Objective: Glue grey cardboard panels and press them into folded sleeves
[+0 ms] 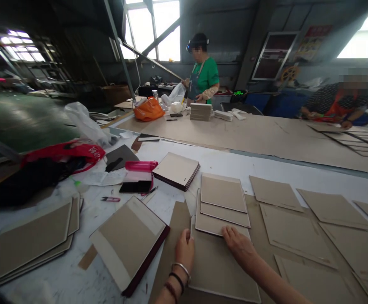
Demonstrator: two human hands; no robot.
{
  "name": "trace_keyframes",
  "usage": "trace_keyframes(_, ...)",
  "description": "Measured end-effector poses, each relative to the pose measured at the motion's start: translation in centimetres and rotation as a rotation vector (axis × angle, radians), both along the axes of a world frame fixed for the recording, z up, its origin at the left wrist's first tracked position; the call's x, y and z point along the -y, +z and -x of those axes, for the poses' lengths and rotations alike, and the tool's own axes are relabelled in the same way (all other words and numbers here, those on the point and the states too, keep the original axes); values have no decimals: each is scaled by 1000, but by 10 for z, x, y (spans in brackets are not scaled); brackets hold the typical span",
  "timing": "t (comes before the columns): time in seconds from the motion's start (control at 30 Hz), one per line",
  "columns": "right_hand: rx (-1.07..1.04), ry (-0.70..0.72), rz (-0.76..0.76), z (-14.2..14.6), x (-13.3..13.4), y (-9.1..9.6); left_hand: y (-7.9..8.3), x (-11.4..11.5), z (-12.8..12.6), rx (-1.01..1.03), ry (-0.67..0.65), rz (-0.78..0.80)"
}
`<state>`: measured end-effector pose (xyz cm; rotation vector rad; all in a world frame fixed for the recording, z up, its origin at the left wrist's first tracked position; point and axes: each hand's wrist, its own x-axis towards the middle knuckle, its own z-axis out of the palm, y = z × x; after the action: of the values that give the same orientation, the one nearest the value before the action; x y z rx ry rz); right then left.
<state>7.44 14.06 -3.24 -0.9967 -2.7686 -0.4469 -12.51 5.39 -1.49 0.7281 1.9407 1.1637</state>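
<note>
A flat grey-brown board (223,270) with a pale border lies in front of me. My left hand (184,250), wearing a bangle and dark bracelets, is closed at its left edge, fingers curled and partly hidden. Overlapping its far end is a small stepped pile of similar boards (223,192). My right hand (239,245) lies with fingers stretched out over the near edge of the lowest piled board (211,223); it grips nothing that I can see.
Left of my hands are a stack of dark-edged panels (133,240), another stack (28,240), a phone (135,186), thread snips (110,199) and a pink bottle (141,165). A neat stack (177,169) stands farther back. Several boards (298,232) lie right. Two people work across the tables.
</note>
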Motion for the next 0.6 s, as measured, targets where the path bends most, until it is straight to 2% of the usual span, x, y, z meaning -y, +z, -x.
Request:
trace_keyframes(0.1,-39,5,37,9,11,8,3,31,14,-227,-51,-106)
trace_keyframes(0.17,-89,-4,99,24,24,18,4,54,38,-387,-64,-165)
trace_keyframes(0.23,-134,0,180,48,39,30,4,76,70,-513,10,-185)
trace_keyframes(0.37,-188,18,331,108,54,50,5,114,136,-738,279,-102)
trace_keyframes(0.47,-190,-31,345,148,36,56,-2,138,169,-806,351,-60)
trace_keyframes(0.53,-215,-74,325,168,10,55,-11,148,185,-760,322,-80)
trace_keyframes(0.6,-287,-133,298,185,-24,52,-19,146,200,-640,277,-114)
